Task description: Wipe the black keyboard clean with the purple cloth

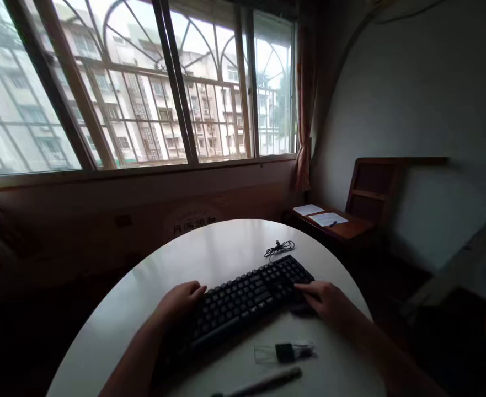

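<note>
A black full-size keyboard (246,298) lies at a slant over the white round table, its right end farther from me. My left hand (180,300) is closed around the keyboard's left end, with the thumb side on top and the other fingers mostly hidden. At the right end, my right hand (325,298) grips the keyboard's edge, the index finger stretched along the keys. Beneath that hand is a small dark item (303,310), too dim to name. A coiled black cable (279,249) rests just beyond the keyboard's far right corner.
Closer to me on the white table (329,353) lies a small wire-and-clear item with a dark middle (284,353). Nearby is a dark pen-like stick (263,383). A wooden chair (358,226) by the wall holds paper sheets (329,219) and a pen.
</note>
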Demonstrator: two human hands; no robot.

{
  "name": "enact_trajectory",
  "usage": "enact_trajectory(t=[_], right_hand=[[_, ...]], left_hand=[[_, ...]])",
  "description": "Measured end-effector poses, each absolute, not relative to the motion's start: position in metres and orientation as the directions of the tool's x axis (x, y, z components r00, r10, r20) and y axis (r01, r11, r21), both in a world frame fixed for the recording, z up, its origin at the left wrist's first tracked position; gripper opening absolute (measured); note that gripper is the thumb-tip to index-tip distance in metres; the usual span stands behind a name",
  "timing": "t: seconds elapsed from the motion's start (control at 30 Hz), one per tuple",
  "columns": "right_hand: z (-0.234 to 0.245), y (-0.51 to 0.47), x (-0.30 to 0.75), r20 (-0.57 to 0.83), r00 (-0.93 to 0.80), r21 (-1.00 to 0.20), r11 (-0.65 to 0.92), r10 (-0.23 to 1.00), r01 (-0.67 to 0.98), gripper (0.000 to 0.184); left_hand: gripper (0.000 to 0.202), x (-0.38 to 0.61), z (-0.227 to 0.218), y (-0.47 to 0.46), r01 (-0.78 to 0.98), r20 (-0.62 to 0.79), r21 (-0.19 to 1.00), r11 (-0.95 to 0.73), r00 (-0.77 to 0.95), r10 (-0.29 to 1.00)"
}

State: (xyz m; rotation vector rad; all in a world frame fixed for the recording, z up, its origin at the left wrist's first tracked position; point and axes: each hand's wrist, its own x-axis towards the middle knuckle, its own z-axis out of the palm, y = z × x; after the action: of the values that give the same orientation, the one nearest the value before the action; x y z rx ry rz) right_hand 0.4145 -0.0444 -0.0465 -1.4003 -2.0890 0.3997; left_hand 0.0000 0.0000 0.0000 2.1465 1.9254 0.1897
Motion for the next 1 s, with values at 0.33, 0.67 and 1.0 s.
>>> enact_trajectory(t=[0.33, 0.67, 1.0], right_hand=[[-0.0494, -0.0439, 0.4164, 0.323, -0.281, -0.561, 0.422, 0.904, 0.712, 0.038], [-0.0484, -0.0429, 0.4160, 0.330, -0.253, -0.565, 0.405, 0.910, 0.719, 0.037], [-0.0507, -0.0432, 0.4182, 0.333, -0.223, -0.579, 0.385, 0.916, 0.719, 0.037]], left_hand=[[0.041, 0.0035, 0.0027, 0.0002, 0.950, -0.065, 0.296, -0.098, 0.123, 0.990], [0.043, 0.0019, 0.0027, 0.0008, 0.950, -0.081, 0.301, -0.088, 0.117, 0.990], [0.043, 0.0034, 0.0030, 0.0000, 0.953, -0.083, 0.290, -0.084, 0.113, 0.990]])
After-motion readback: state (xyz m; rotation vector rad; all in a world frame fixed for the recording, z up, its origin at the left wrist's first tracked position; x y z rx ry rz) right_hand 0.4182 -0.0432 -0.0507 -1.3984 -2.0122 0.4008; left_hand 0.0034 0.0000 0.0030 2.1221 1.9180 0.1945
